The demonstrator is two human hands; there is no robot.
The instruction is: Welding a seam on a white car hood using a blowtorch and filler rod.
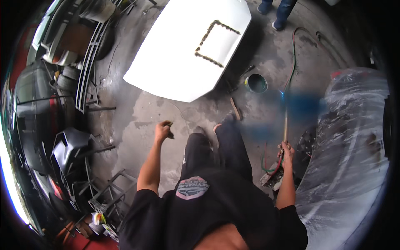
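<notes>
My right hand (286, 153) is closed around the handle end of a long brass-coloured gas torch (286, 125), held out to the right and pointing away from me. A small bright blue flame (282, 95) shows at its far tip. Red and green hoses (273, 170) hang by the grip. My left hand (161, 132) is raised in front of me on the left, fingers closed on a small dark greenish piece (171, 133) whose kind I cannot make out. Beyond both hands lies a white car hood (175, 54), with a dark, scorched-looking three-sided line (201, 45) on it.
A bucket (256, 83) and a wooden stick-like piece (236, 109) are on the concrete floor ahead. A person's legs (284, 12) stand at the far right. Plastic sheeting (354, 137) covers something large on the right. Metal frames (112, 189), tires (68, 77) and a dark car (35, 116) line the left.
</notes>
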